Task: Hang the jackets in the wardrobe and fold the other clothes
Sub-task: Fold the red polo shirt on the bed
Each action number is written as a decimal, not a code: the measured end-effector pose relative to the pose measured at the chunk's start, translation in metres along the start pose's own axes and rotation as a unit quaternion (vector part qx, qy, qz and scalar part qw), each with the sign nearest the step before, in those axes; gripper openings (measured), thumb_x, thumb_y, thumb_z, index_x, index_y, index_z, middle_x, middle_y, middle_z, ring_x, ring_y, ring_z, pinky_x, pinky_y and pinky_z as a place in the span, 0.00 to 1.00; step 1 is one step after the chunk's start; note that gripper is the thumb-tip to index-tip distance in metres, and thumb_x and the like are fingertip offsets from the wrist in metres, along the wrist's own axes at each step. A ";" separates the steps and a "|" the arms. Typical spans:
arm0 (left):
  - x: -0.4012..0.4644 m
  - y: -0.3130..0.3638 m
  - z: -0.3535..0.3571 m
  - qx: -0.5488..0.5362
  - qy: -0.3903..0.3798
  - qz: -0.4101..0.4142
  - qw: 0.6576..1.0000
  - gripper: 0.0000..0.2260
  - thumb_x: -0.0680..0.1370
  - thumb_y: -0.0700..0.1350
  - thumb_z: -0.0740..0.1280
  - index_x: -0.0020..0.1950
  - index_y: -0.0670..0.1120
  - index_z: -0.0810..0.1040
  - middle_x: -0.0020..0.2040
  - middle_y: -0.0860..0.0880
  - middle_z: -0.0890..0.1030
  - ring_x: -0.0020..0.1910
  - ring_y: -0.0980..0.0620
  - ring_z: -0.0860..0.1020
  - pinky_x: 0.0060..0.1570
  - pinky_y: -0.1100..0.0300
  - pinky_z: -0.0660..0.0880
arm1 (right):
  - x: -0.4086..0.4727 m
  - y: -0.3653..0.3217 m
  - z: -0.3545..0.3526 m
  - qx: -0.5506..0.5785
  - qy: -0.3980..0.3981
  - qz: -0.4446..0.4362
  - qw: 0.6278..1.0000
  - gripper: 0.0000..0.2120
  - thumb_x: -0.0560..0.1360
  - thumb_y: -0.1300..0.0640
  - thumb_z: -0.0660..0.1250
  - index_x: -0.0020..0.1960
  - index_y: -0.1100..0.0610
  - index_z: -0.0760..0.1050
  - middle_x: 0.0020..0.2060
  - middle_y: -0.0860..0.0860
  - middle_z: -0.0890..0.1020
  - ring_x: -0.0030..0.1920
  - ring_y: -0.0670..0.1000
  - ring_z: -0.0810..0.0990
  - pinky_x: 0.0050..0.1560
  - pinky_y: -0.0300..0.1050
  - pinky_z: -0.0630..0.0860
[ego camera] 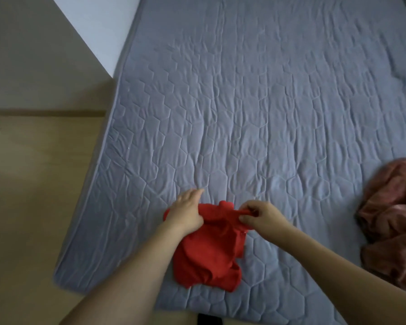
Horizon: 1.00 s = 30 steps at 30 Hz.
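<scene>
red garment (209, 249) crumpled on bed (267, 113) | left hand (185, 211) flat, pressing it | right hand (260, 215) pinching its edge

A wide stretch of the grey-blue quilted mattress (256, 113) is lying open beyond the hands, toward its far edge and far left corner, giving room to reach and spread cloth. Near the front edge, a crumpled bright red garment (209, 252) is taking up the surface, with the left hand (185, 212) and right hand (260, 215) resting on its far end. Along the right edge, a heaped dusty-pink velvety garment (394, 221) is blocking passage there, well apart from the red one, with bare quilt between them.
</scene>
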<state>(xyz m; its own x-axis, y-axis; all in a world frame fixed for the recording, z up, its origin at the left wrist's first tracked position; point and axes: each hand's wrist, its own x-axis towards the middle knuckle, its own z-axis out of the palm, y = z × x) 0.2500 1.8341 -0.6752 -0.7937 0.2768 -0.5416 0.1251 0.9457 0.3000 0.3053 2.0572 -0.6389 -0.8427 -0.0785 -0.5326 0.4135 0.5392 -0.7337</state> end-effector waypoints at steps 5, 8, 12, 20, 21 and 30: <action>0.048 0.008 0.039 0.022 -0.074 0.090 0.993 0.08 0.77 0.47 0.62 0.52 0.48 0.79 0.60 0.46 0.79 0.63 0.44 0.73 0.62 0.53 0.66 | 0.003 0.032 0.014 0.092 -0.024 0.041 0.995 0.20 0.70 0.75 0.62 0.46 0.54 0.83 0.40 0.47 0.84 0.40 0.38 0.82 0.40 0.28 0.74; 0.037 0.013 0.035 -0.190 0.023 0.032 0.981 0.11 0.74 0.46 0.58 0.32 0.45 0.66 0.31 0.49 0.72 0.38 0.48 0.74 0.37 0.55 0.62 | 0.012 0.055 0.026 0.109 0.019 0.101 0.989 0.19 0.73 0.73 0.63 0.59 0.57 0.78 0.51 0.52 0.81 0.46 0.47 0.82 0.43 0.32 0.75; -0.009 0.023 -0.012 -0.403 0.062 0.037 0.912 0.08 0.66 0.44 0.56 0.26 0.47 0.68 0.26 0.55 0.65 0.28 0.57 0.65 0.32 0.58 0.62 | 0.010 0.067 0.043 -0.083 -0.088 0.128 0.984 0.32 0.75 0.64 0.65 0.76 0.57 0.57 0.69 0.56 0.71 0.66 0.53 0.73 0.58 0.36 0.67; -0.102 0.047 -0.151 -0.485 -0.003 0.098 0.869 0.09 0.64 0.40 0.58 0.33 0.45 0.78 0.32 0.52 0.72 0.32 0.58 0.69 0.31 0.66 0.65 | 0.025 -0.045 0.048 -0.063 -0.019 0.012 0.998 0.24 0.71 0.52 0.67 0.66 0.60 0.72 0.63 0.58 0.74 0.62 0.58 0.74 0.63 0.50 0.69; -0.114 0.050 -0.168 -0.476 0.003 0.110 0.872 0.09 0.65 0.40 0.58 0.33 0.46 0.78 0.31 0.53 0.72 0.31 0.59 0.69 0.30 0.67 0.65 | 0.024 -0.061 0.037 -0.093 -0.024 -0.007 0.995 0.23 0.70 0.49 0.66 0.62 0.59 0.76 0.62 0.59 0.75 0.62 0.59 0.75 0.62 0.50 0.70; -0.230 0.090 -0.311 -0.148 0.291 0.094 0.940 0.06 0.75 0.49 0.69 0.45 0.54 0.72 0.41 0.51 0.80 0.44 0.47 0.79 0.48 0.51 0.75 | -0.074 -0.196 -0.152 -0.110 0.204 0.102 0.968 0.12 0.74 0.58 0.64 0.53 0.65 0.75 0.51 0.64 0.80 0.51 0.63 0.80 0.44 0.47 0.72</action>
<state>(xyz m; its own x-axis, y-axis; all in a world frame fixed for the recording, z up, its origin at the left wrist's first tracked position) 0.2592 1.8022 -0.2795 -0.9762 0.2133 0.0389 0.1935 0.7761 0.6002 0.2338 2.0850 -0.3914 -0.8358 0.3611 -0.4136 0.5400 0.6770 -0.5001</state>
